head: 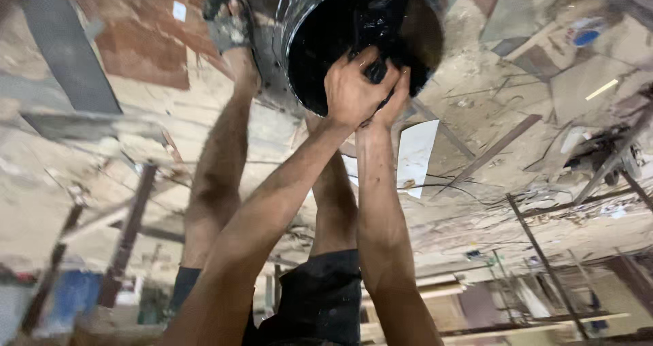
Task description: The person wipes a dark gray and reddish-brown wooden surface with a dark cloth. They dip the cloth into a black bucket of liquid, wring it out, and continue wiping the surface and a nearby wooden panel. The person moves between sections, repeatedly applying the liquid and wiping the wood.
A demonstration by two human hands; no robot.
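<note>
While the floor (476, 176) of worn boards spreads all round it, I see the black bucket (364, 40) standing beside the sandalled foot (228, 20). At the bucket's near rim, my left hand (350, 91) and right hand (391, 98) press together, both clenched around a black rag (376, 69) inside the mouth. A white sheet (416, 157) lies just beyond the bucket.

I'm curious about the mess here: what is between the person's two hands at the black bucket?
The head view shows a glossy black wad, perhaps a soaked cloth. It is pressed between the left hand and the right hand at the mouth of the bucket.
</note>
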